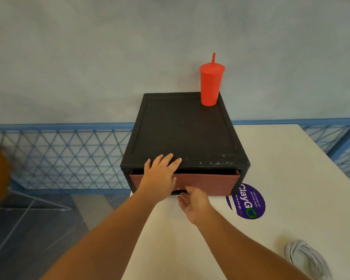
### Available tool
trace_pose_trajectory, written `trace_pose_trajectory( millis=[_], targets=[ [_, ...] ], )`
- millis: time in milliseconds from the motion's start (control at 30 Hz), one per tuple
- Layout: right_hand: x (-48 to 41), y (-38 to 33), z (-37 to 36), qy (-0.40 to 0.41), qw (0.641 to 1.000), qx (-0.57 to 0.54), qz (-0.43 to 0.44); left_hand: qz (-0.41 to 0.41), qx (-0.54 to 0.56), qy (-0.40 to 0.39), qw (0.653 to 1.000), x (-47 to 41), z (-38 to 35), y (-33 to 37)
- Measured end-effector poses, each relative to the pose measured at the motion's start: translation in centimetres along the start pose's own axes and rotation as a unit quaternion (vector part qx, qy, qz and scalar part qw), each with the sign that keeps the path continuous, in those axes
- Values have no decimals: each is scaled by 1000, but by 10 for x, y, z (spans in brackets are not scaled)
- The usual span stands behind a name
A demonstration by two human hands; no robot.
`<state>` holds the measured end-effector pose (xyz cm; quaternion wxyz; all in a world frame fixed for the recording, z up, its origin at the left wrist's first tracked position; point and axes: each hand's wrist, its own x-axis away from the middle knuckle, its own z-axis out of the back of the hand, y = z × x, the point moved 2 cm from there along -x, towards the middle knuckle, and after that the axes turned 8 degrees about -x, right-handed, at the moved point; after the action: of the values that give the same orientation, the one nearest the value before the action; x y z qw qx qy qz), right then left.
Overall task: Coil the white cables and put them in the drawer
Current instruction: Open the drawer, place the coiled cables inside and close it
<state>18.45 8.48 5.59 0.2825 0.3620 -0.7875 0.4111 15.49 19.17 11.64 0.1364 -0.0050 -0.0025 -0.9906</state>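
Note:
A black box (182,130) stands on the white table (281,168), with a reddish-brown drawer (210,183) in its front, slightly pulled out. My left hand (162,174) rests flat on the box's front top edge, fingers straight. My right hand (192,203) reaches under the drawer's lower front edge, its fingers curled at the dark handle slot. A bundle of coiled white cables (305,257) lies on the table at the lower right, away from both hands.
A red tumbler (210,85) with a straw stands on the box's back right corner. A purple round sticker (249,201) is on the table beside the box. A blue mesh railing (59,156) runs behind and left of the table.

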Motion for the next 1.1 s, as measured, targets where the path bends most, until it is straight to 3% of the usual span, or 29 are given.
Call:
trace_pose_trajectory(
  millis=[200, 567, 767, 1100],
  targets=[
    [-20, 2, -14, -7, 997, -78, 7, 15, 2, 36, 999, -6, -5, -3],
    [-8, 7, -1, -19, 999, -45, 14, 2, 25, 11, 1000, -7, 0, -9],
    [16, 41, 23, -5, 999, -47, -4, -28, 39, -55, 997, -7, 10, -13],
    [69, 70, 65, -19, 996, -82, -34, 15, 4, -93, 996, 4, 6, 2]
  ],
)
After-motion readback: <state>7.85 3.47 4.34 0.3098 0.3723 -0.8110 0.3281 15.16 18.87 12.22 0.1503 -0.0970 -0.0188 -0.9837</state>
